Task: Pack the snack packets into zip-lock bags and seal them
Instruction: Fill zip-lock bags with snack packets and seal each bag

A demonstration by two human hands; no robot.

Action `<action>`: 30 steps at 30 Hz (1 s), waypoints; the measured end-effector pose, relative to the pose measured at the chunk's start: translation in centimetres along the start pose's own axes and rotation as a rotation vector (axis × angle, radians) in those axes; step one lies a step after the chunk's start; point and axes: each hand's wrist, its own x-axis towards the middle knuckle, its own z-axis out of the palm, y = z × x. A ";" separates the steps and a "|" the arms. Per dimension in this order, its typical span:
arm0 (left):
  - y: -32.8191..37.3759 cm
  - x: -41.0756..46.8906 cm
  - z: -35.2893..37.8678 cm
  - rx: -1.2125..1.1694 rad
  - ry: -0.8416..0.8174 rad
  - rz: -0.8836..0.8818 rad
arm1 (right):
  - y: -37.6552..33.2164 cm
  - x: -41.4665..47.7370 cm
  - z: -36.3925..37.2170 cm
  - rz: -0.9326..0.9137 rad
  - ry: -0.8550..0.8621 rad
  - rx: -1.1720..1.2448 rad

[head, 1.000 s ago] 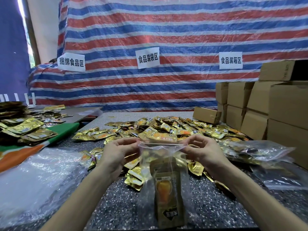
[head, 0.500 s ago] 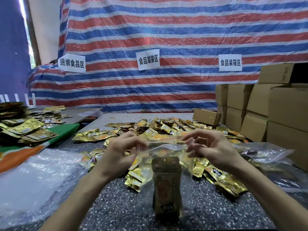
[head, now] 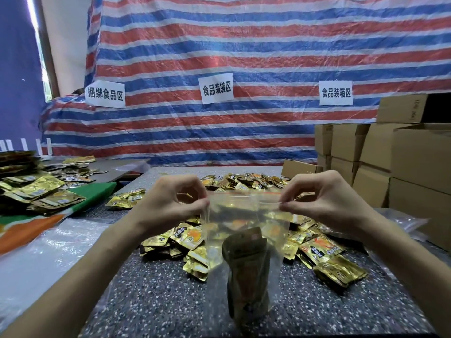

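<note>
Head view, your left hand point(head: 170, 206) and right hand point(head: 324, 203) pinched the zip-lock bag point(head: 246, 230) top corners, snack packet point(head: 246, 272) inside, above the speckled table point(head: 151, 296).

Bare forearms point(head: 80, 276) — slim fingers point(head: 305, 181)

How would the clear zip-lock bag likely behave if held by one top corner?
Probably floppy: the zip-lock bag film wrinkles and hangs from where the left hand and right hand pinch its top. Likely bottom-heavy, since the snack packet sits low inside. Possibly slippery: glossy film.
</note>
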 end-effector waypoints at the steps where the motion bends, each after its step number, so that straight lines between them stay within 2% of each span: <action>1: 0.1 -0.1 0.1 -0.063 0.018 -0.014 | 0.0 -0.1 0.0 0.005 0.022 0.035; 5: -0.2 -0.4 0.5 -0.322 0.080 -0.101 | 0.2 -0.4 -0.1 0.121 0.061 0.196; 9: -1.0 -0.8 0.9 -0.338 0.031 -0.211 | 0.4 -0.5 0.1 0.284 -0.019 0.294; 13: -0.4 -1.1 1.7 -0.418 0.071 -0.272 | 0.3 -0.4 0.8 0.292 0.020 0.286; 16: 0.4 -1.8 2.4 -0.381 0.080 -0.281 | 0.3 -0.5 1.2 0.275 0.046 0.275; 19: 0.8 -2.7 2.7 -0.405 0.082 -0.257 | 0.3 -0.6 1.4 0.265 0.088 0.268; 22: 0.8 -3.1 3.3 -0.333 0.167 -0.187 | 0.6 -0.7 1.6 0.263 0.102 0.272; 24: 0.6 -3.0 3.5 -0.285 0.227 -0.173 | 0.8 -0.8 1.3 0.267 0.088 0.270; 30: -0.4 -3.1 3.2 -0.311 0.248 -0.215 | 2.0 -1.7 0.3 0.291 -0.063 0.353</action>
